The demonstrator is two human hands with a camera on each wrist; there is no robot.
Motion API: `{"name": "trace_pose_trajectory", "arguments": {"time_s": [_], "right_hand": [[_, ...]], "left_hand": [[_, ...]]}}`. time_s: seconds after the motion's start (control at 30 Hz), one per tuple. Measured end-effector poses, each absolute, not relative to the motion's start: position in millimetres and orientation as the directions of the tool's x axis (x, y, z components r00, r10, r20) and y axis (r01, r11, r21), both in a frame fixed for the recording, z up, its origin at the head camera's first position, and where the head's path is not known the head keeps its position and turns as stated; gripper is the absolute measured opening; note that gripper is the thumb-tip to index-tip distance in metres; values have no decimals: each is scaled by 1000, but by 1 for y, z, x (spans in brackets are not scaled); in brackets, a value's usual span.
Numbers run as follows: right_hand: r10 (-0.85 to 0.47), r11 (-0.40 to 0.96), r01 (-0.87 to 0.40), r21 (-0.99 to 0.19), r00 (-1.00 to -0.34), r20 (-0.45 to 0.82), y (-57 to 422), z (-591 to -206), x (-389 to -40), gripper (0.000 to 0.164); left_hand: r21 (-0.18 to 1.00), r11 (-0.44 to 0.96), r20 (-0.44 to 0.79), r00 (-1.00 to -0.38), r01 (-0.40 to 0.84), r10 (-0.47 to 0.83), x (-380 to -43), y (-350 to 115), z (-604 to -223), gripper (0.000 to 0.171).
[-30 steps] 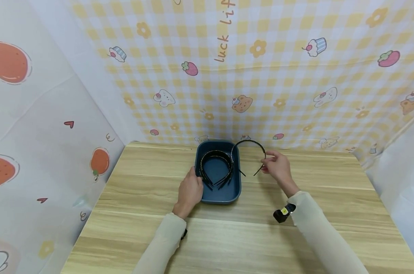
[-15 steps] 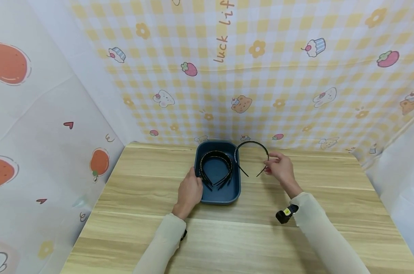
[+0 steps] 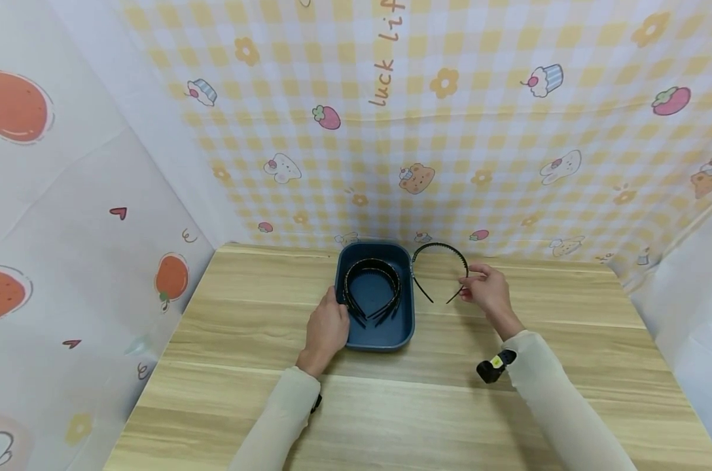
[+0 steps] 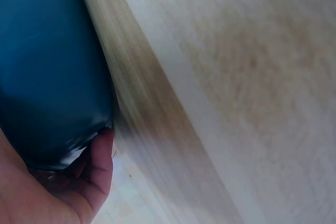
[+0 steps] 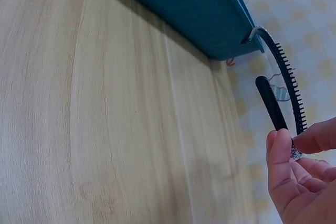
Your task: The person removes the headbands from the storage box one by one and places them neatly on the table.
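A dark blue plastic bin (image 3: pixel 385 337) stands at the back of the table, with several black headbands (image 3: pixel 370 263) nested inside it. My left hand (image 3: pixel 328 322) grips the bin's left side; in the left wrist view its fingers curl around the blue wall (image 4: pixel 50 72). Just right of the bin, my right hand (image 3: pixel 488 292) pinches one leg of a thin black headband (image 3: pixel 441 244) between thumb and fingers. Small teeth line the inner edge of this headband (image 5: pixel 286 75) in the right wrist view, and a sparkly patch shows by the fingertips.
The wood-grain table (image 3: pixel 391 418) reaches back to a yellow checked cloth (image 3: pixel 356 150) hanging behind it. White printed cloth (image 3: pixel 91 261) covers the left side. A small black camera (image 3: pixel 495 366) sits at the right wrist.
My right hand has moved to the right with the headband, from overlapping the bin's right rim to beside it. My left hand and the bin have stayed in place.
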State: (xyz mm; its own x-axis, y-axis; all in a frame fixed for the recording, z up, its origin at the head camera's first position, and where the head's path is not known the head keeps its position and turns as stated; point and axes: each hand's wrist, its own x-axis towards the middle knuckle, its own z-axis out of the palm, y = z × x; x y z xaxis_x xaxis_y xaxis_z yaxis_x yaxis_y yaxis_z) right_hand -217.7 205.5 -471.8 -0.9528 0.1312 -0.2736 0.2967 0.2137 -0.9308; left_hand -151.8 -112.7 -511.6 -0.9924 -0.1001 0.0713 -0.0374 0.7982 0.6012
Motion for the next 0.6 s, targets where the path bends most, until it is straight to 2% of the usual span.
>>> {"name": "trace_pose_trajectory", "arguments": {"time_s": [0.23, 0.6], "right_hand": [[136, 214, 330, -919, -942, -307, 211, -476, -221, 49], [121, 253, 333, -908, -943, -311, 211, -486, -223, 47]], "left_hand": [[602, 798, 106, -991, -2, -83, -152, -113, -511, 49], [603, 797, 94, -991, -16, -91, -151, -112, -511, 49]]}}
